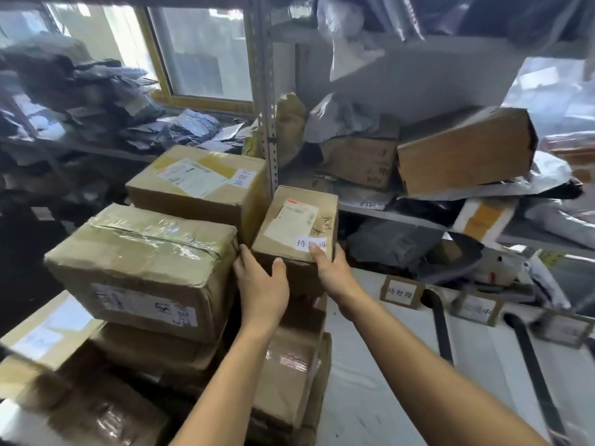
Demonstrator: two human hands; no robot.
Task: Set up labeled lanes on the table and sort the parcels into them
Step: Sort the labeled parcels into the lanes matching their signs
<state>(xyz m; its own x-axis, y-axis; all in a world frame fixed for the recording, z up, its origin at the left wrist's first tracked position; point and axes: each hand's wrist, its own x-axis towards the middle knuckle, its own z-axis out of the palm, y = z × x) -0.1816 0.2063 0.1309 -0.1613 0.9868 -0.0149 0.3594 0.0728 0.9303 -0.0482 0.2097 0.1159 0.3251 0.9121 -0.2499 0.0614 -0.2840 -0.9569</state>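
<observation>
Item: small cardboard parcel (296,233), white sticker label, atop the box stack left of the table (370,365). We clasp it, left hand (262,284) and right hand (331,268) curled round its near corners, likely to carry it to the matching lane sign (401,291).

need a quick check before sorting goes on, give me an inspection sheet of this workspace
surface: white table with black tape strips marking lanes
job's things: small brown cardboard parcel with white label; cardboard lane signs standing on table
clutter: stacked brown cardboard boxes at left
hands: left hand and right hand grip the small parcel
cables: nothing seen
surroundings: metal shelving piled with grey mailer bags, window behind
</observation>
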